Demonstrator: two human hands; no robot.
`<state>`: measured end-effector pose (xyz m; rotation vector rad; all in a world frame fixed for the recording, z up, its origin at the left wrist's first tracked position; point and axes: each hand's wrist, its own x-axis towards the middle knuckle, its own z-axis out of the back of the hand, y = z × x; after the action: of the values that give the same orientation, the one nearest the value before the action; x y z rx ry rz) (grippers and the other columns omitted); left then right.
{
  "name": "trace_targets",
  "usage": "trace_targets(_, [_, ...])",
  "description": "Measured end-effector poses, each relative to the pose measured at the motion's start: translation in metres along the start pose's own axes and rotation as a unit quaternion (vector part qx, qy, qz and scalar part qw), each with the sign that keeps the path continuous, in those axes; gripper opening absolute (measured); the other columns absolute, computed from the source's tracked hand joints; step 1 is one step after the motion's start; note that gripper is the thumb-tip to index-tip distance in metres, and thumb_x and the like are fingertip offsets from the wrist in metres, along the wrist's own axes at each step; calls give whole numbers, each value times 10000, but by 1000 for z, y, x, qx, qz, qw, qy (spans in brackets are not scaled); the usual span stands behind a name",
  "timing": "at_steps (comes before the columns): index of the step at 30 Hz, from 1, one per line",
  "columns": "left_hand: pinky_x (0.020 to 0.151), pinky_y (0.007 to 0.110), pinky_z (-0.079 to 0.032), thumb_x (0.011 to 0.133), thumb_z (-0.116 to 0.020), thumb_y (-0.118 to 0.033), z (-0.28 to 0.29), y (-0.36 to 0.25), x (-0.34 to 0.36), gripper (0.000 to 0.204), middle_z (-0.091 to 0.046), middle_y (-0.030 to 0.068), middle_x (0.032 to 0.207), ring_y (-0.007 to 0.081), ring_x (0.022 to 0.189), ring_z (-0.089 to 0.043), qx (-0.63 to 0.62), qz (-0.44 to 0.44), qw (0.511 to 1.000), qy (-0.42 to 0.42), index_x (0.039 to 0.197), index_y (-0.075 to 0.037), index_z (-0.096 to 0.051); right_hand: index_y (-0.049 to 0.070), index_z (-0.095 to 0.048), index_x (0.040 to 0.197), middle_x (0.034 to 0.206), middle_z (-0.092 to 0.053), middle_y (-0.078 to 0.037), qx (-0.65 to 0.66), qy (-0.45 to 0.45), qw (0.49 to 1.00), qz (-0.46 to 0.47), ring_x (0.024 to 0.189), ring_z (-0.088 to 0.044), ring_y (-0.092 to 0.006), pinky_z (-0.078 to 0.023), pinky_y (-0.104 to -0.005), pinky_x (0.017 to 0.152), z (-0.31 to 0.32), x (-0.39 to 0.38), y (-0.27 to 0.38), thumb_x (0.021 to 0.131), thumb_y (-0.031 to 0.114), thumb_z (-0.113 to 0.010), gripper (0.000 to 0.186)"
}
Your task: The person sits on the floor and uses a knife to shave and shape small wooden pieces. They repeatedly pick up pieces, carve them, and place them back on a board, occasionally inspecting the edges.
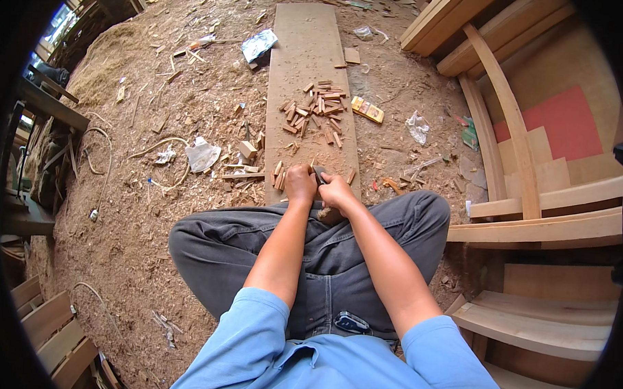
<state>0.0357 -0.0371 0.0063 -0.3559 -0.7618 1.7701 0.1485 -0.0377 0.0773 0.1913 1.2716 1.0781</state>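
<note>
I sit cross-legged at the near end of a long wooden board (304,50). Over that end my left hand (300,183) is closed in a fist, and whatever it holds is hidden. Close beside it, my right hand (337,192) is wrapped round a dark, flat, blade-like tool (319,173), whose exact kind I cannot make out. A brown, blunt thing (330,216) shows just below the right hand. Farther up the board lies a loose heap of small cut wood pieces (318,111). A few more sticks (279,176) lie left of my left hand.
Wood shavings and scraps cover the ground. Right of the board lies a yellow packet (367,109); a silvery sheet (259,46) touches its left side. Wooden frames (544,220) stand close on my right. A rope (169,143) and white plastic (203,154) lie left.
</note>
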Motion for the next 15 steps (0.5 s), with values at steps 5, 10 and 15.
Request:
trace_targets(5, [834,421,-517,766,-682,-123,-2,2,0,114,-674,182,881,358,898,-643,15,2,1000,24,791,-22,-726,127,-477,1455,825,-715,-192,-2,-15,1000,-5,680,-696,-253,-536,-344,620,-5,3,-6,822,151,-544,637])
trace_targets(10, [819,421,-515,731,-692,-128,-8,3,0,138,-657,185,862,359,874,-639,32,-10,999,-17,804,-30,-756,80,-526,1403,1219,-615,-283,-34,-38,998,27,1148,-612,-346,-477,-362,969,-12,6,-10,811,131,-531,595])
trace_targets(15, [849,426,-501,800,-628,-71,-6,2,0,125,-620,170,946,348,981,-586,26,13,999,29,800,-4,-733,37,-532,1385,1267,-592,-287,-18,-37,999,34,1212,-579,-357,-453,-371,1019,-13,6,-10,820,142,-545,575])
